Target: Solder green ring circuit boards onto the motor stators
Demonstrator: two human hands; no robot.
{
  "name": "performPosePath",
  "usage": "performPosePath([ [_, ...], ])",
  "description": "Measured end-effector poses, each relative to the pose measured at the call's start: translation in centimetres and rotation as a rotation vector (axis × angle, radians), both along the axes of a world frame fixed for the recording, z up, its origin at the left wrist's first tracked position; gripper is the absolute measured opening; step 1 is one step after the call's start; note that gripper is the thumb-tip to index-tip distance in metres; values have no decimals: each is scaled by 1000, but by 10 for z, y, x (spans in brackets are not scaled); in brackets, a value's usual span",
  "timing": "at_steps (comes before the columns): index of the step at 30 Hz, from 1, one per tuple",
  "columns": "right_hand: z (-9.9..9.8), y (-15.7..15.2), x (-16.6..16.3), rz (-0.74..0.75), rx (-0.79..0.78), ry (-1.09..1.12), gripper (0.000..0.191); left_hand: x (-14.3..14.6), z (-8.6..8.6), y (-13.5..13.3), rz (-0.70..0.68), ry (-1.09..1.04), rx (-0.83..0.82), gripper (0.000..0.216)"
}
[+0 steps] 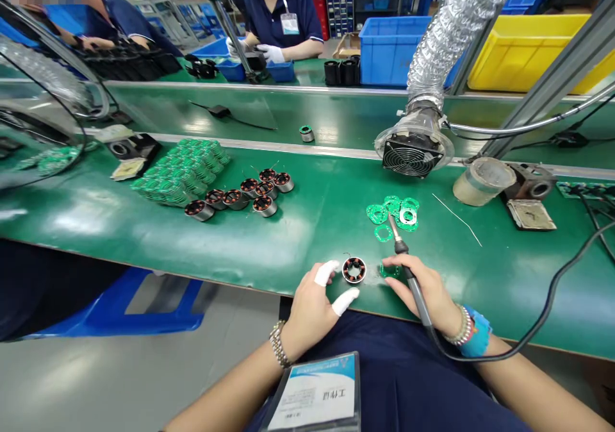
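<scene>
My left hand (312,304) lies relaxed, holding nothing, capped fingertips (327,272) just beside the stator (354,270) on the counter (288,240). My right hand (425,291) grips the soldering iron (400,243) just beyond it.

Half hidden under the right hand (425,291): a green ring board (390,270), only its far edge showing. Mid-shaft of the soldering iron (406,262) covered by that same grip; tip too fine to tell whether touching the loose rings (394,214). Too close to tell whether the left hand (312,304) touches the stator (354,270). Badge (314,393) cut off by the bottom edge, print too small to read. Foil duct (461,15) cropped at the top. Cable (552,291) lost past the right edge. Lens lamp (38,99) cropped at left, blurred. Stacked green boards (185,169) too small to count.
</scene>
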State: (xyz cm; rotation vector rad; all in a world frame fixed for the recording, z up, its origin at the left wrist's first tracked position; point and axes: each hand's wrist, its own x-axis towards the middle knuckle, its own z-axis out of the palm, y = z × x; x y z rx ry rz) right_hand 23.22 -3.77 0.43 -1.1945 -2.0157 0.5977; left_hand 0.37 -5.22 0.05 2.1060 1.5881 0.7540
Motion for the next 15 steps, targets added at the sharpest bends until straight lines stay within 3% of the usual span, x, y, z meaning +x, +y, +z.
performPosePath([
  [4, 7, -2, -16, 58, -5, 55, 18, 14, 1, 9, -11, -44, -27, 41],
  [9, 19, -1, 0, -6, 11, 49, 12, 6, 13, 27, -221, -185, -169, 34],
  [12, 33, 7, 22, 36, 75, -37, 12, 4, 16, 35, -244, -144, -158, 53],
  [15, 43, 12, 34, 138, 56, -136, 13, 6, 12, 44, -356, -43, -135, 74],
])
